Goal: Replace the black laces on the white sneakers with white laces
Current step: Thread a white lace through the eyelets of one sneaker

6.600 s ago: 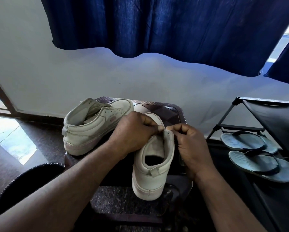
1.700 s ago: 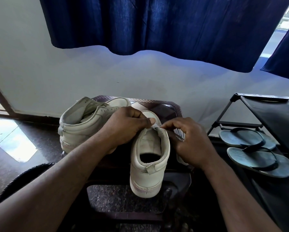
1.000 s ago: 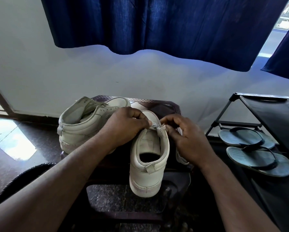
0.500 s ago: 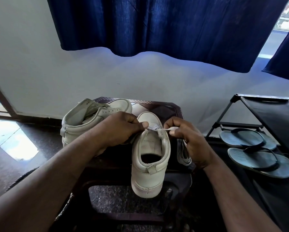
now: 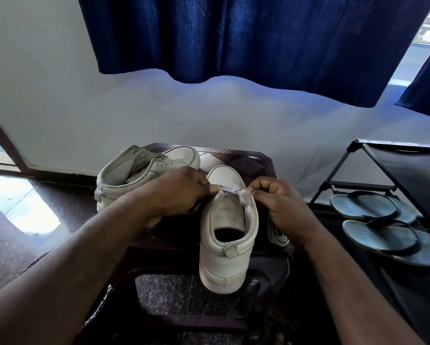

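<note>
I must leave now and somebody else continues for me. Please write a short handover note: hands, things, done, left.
Left hand pinches the white lace at the near sneaker's left eyelet edge; right hand pinches it at the right edge.
Near sneaker stands on the stool; second sneaker beside it, eyelets bare.
Done: no black lace in view; one white crossing near the toe.
Left: lace upward, then the second sneaker.
</note>
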`<state>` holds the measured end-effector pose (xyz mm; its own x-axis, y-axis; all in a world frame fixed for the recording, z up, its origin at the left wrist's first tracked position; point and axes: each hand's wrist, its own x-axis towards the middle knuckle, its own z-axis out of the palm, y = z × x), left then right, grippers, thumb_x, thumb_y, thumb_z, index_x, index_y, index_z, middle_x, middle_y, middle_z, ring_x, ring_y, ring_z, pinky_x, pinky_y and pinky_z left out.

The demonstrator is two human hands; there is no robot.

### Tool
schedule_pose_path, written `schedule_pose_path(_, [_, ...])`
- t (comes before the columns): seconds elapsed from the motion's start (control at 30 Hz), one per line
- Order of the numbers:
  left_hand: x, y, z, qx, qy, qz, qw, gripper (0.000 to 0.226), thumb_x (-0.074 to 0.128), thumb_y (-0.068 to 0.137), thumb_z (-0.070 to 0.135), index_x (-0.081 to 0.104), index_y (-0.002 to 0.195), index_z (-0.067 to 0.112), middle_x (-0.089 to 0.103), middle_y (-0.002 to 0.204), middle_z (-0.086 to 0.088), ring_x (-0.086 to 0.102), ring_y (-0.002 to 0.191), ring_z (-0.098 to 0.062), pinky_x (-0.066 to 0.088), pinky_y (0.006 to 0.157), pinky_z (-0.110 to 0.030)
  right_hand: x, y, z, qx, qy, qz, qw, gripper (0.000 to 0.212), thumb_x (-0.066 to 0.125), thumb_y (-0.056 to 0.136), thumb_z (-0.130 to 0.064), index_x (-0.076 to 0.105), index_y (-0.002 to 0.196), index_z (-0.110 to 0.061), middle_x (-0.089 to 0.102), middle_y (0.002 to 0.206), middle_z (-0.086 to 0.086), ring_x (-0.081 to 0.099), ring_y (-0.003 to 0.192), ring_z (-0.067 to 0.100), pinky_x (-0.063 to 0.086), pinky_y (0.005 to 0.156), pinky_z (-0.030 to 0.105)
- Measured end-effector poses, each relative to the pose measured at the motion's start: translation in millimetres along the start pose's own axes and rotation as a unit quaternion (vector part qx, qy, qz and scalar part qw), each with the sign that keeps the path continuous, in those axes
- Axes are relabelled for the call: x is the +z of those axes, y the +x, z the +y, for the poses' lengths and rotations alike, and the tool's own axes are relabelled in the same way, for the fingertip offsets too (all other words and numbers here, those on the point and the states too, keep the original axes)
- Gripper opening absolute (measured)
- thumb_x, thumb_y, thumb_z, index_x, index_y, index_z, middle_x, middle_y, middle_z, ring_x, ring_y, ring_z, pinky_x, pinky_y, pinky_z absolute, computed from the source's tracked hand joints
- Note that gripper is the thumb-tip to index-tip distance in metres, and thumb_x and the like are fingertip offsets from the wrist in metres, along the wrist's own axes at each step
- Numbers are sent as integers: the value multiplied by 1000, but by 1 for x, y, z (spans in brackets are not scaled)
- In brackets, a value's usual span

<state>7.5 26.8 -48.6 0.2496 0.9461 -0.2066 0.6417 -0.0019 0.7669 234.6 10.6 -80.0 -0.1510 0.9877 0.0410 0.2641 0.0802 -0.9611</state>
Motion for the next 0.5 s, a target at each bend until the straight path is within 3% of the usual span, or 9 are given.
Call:
schedule_pose_path(0.07, [-4, -3, 4, 11, 67, 11, 998, 38, 62, 101, 42, 68, 93, 5, 62, 72, -3, 52, 65, -15, 45, 63, -20, -1, -1, -1, 2, -17, 10, 1000, 19, 71, 95, -17, 73, 76, -15, 70, 74, -2, 57, 72, 9, 48, 74, 34])
schedule_pose_path(0.13, [-7, -5, 6, 16, 101, 18, 995, 37, 60, 102, 41, 68, 94, 6, 59, 72, 2, 50, 65, -10, 36, 54, -13, -1, -2, -2, -7, -45, 25, 999, 17, 71, 95, -13, 72, 78, -10, 68, 73, 0, 55, 70, 11, 46, 71, 34])
schedule_pose_path(0.23, [-8, -5, 6, 15, 114, 19, 993, 36, 60, 102, 41, 68, 95, 7, 57, 70, 4, 48, 64, -8, 35, 54, -16, -2, -6, -4, -51, -99, 45, 993, 17, 74, 93, -14, 68, 77, -13, 65, 69, -3, 53, 65, 8, 46, 67, 28])
schedule_pose_path(0.33, [-7, -5, 6, 17, 111, 14, 994, 35, 60, 102, 42, 70, 98, 8, 63, 75, 1, 53, 70, -12, 38, 60, -19, -10, -11, -2, -147, -195, 73, 967, 12, 78, 88, -21, 72, 79, -20, 71, 76, -9, 65, 72, 6, 52, 71, 23])
schedule_pose_path(0.5, [-8, -7, 7, 12, 110, 4, 994, 37, 60, 101, 45, 72, 98, 10, 72, 88, -9, 58, 79, -16, 42, 71, -28, -17, -9, 2, -265, -310, 115, 906, 10, 75, 84, -32, 79, 85, -23, 72, 82, -14, 67, 77, 7, 54, 73, 33])
